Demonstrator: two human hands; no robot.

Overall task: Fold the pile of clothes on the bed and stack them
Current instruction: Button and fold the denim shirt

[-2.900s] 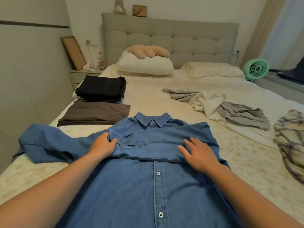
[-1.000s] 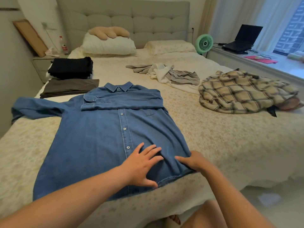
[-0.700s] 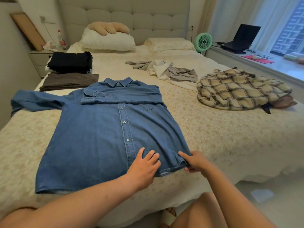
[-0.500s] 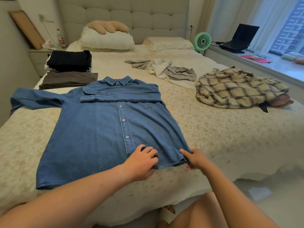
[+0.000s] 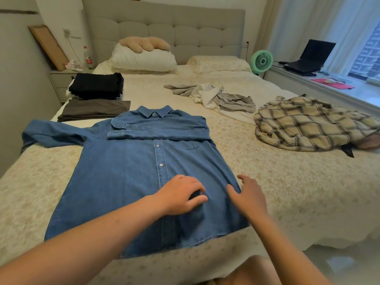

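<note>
A blue denim shirt (image 5: 127, 182) lies face up on the bed (image 5: 298, 182), buttoned, with its collar pointing away from me. One sleeve (image 5: 160, 130) is folded across the chest; the other sleeve (image 5: 53, 132) stretches out to the left. My left hand (image 5: 183, 194) rests on the lower front near the button strip, fingers loosely curled and holding nothing. My right hand (image 5: 248, 196) lies flat on the shirt's right edge. A folded black stack (image 5: 96, 85) and a folded dark grey piece (image 5: 94, 110) sit at the far left. A crumpled grey-white garment (image 5: 218, 97) and a plaid shirt (image 5: 308, 124) lie unfolded on the right.
Pillows (image 5: 144, 58) lean against the headboard. A nightstand (image 5: 61, 79) stands at the far left. A green fan (image 5: 261, 61) and a laptop (image 5: 308, 58) sit by the window on the right. The bed's near edge runs just below the shirt hem, with floor (image 5: 339, 262) at the lower right.
Both hands have let go of the shirt's bottom hem and moved up onto the lower front. The shirt itself has stayed in place.
</note>
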